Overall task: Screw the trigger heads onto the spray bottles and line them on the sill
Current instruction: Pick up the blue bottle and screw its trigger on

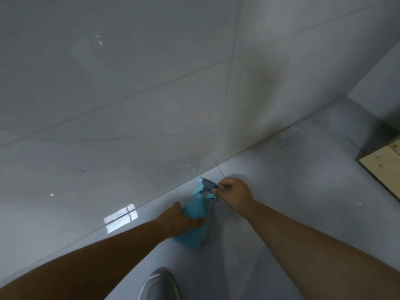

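Note:
A turquoise spray bottle (pixel 194 221) stands on the pale tiled floor close to the foot of the glossy wall. My left hand (pixel 179 217) wraps around its body from the left. A grey and turquoise trigger head (pixel 207 185) sits on the bottle's neck, with a thin dip tube running down inside. My right hand (pixel 232 194) pinches the trigger head from the right, fingers closed on its rear part. No other bottle is in view.
The glossy grey tiled wall (pixel 151 94) fills the upper frame and meets the floor (pixel 292 191) along a diagonal line. A light wooden board (pixel 385 165) lies at the right edge. A rounded grey rim (pixel 160 284) shows at the bottom centre.

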Tool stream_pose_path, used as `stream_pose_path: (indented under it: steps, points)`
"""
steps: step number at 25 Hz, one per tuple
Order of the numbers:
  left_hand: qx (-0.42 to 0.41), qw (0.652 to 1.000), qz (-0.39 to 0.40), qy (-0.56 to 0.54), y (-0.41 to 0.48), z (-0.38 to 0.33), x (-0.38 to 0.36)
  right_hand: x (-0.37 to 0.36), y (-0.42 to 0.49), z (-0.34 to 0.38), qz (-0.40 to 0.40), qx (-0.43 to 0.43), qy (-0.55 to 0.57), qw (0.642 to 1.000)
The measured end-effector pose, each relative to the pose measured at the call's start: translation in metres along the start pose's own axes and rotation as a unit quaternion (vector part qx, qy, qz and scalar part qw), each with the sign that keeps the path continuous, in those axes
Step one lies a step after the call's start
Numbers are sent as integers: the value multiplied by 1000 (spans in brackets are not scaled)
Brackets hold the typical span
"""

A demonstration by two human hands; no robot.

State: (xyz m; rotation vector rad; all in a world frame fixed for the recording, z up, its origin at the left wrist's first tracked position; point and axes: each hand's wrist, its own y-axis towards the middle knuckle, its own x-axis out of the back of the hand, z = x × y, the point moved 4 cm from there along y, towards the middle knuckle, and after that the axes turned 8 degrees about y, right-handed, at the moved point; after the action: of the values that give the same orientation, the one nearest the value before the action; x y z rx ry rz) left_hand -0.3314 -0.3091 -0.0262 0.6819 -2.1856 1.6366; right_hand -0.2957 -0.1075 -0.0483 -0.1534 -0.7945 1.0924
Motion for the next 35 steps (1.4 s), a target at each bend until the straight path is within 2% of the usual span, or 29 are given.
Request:
stream_pose_path:
  steps: [5,11,14,16,19,24,29,31,35]
  points:
    - [0,998,19,-61,5,13,-6,-16,25,1,-31,-14,-59,998]
    - [-13,997,15,-78,3,22,-9,-25,26,-1,27,-48,-83,995]
    - [-31,995,15,-89,-2,23,-9,-23,16,-8,51,-80,49,994]
    - [-54,995,13,-88,-9,19,-6,-8,-1,-5,69,-87,153,982]
    - [-106,992,8,-69,-39,-3,10,41,-39,9,83,-73,220,969]
    - [-223,974,11,-41,-123,-77,46,156,-110,41,27,-26,273,961]
    - [-332,942,-44,25,-238,-155,80,283,-212,100,-78,97,264,957]
    - [-370,927,-58,4,-282,-175,85,328,-260,125,-145,166,267,938]
    - [-413,905,-81,-71,-338,-187,78,390,-354,150,-242,279,346,863]
